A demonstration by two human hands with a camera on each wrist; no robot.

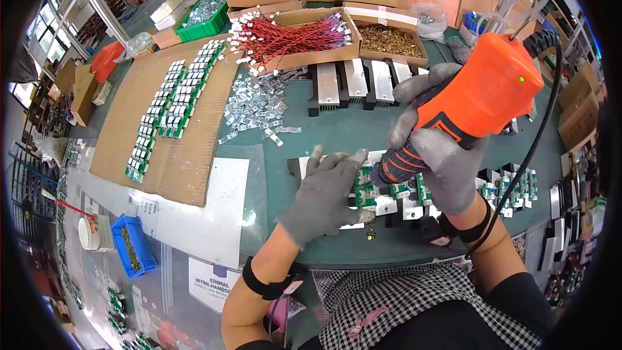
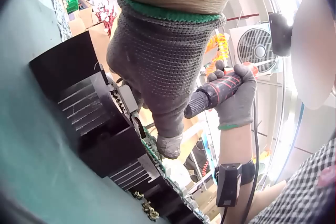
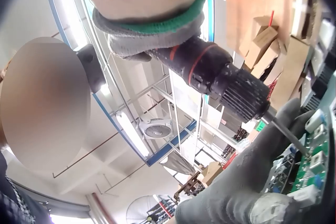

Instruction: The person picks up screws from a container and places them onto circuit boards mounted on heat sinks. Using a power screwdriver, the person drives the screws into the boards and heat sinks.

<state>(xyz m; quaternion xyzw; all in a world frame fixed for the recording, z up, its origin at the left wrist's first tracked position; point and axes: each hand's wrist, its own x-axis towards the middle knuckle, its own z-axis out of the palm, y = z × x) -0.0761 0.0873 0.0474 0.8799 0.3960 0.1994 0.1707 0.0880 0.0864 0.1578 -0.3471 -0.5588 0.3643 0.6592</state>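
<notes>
My right hand (image 1: 453,162) grips an orange-and-black corded electric screwdriver (image 1: 489,91), tilted down toward the work. In the right wrist view its long bit (image 3: 286,133) comes down onto a green circuit board (image 3: 304,179) with white parts. Gloved in grey, my left hand (image 1: 324,194) lies across the left end of a row of these boards, fingers fairly straight and spread toward the far side, thumb near the front edge. Under the boards stand black-and-silver finned heat sinks (image 2: 84,106), seen from the side in the left wrist view.
Loose small metal pieces (image 1: 256,107) lie behind the left hand. Farther back are a box of red wires (image 1: 291,39), a box of brass-coloured parts (image 1: 392,42) and more heat sinks (image 1: 356,81). Board strips lie on cardboard (image 1: 116,136). The cable (image 1: 538,149) loops past the right arm.
</notes>
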